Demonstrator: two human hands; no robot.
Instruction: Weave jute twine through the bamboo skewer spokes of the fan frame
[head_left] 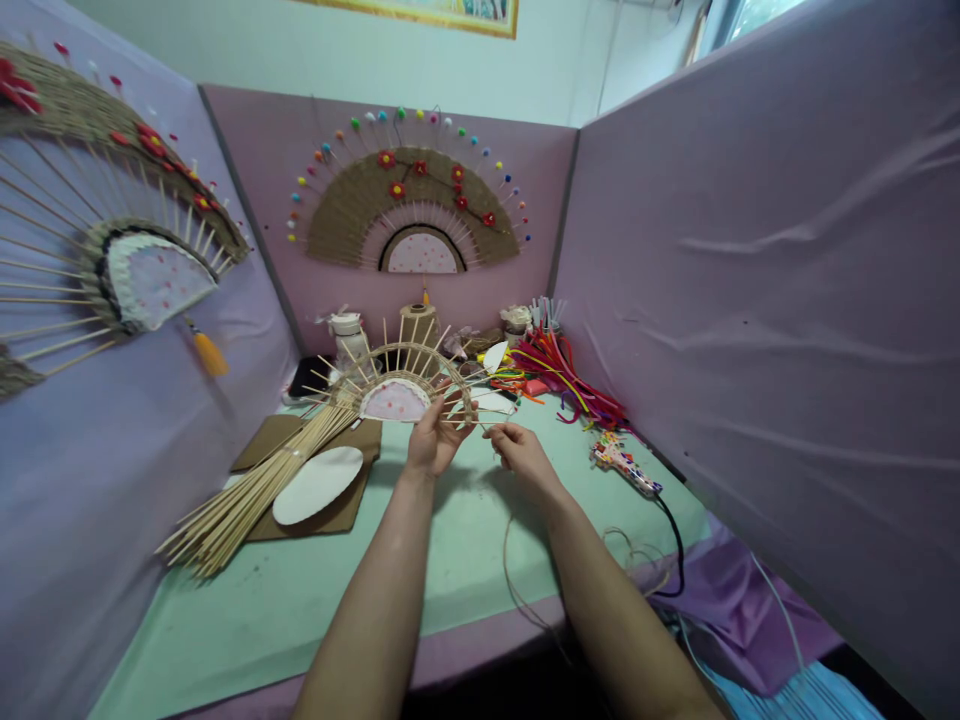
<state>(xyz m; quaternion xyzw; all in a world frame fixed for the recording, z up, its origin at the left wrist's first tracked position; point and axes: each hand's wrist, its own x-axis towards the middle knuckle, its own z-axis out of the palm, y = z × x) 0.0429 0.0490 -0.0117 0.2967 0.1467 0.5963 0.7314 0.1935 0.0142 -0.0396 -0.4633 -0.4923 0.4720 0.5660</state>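
A half-made fan point(396, 385) of thin wooden sticks around a pale pink half-circle stands tilted over the green table point(300, 590). My left hand point(433, 440) grips its lower right edge, fingers wrapped on the sticks. My right hand point(521, 452) is just to the right, fingers pinched on a strand of jute twine point(511, 570) that trails down toward the table's front edge.
A bundle of sticks point(259, 490) and a white oval card point(318, 484) lie on brown cardboard at the left. Coloured pipe cleaners point(570, 380), a twine spool point(418, 322) and a glue gun point(624, 465) sit behind and right. Finished fans point(412, 210) hang on purple partitions.
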